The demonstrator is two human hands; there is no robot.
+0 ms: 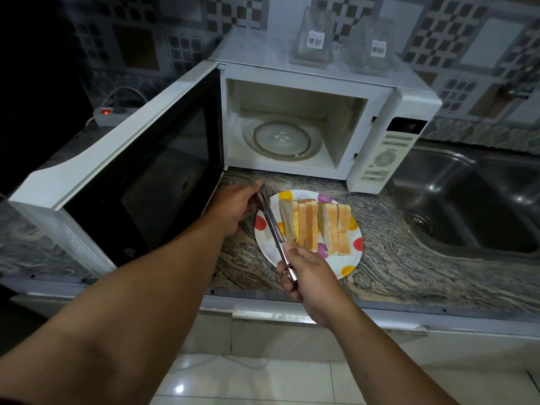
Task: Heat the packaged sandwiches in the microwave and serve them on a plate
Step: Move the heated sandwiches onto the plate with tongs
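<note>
Several sandwich halves point(315, 225) stand side by side on a white plate with coloured dots point(349, 258) on the counter. Behind it the white microwave point(377, 112) is open, and only its glass turntable point(282, 138) lies inside. Metal tongs point(273, 226) stretch over the plate's left side. My right hand point(305, 276) grips their hinge end near the plate's front rim. My left hand point(238, 203) holds their far tips at the plate's back left.
The microwave door point(140, 176) swings out to the left over the counter. Two clear sandwich packages point(315, 39) with barcode labels sit on top of the microwave. A steel sink point(473, 200) lies to the right. A power strip point(109, 114) with a red light rests at the back left.
</note>
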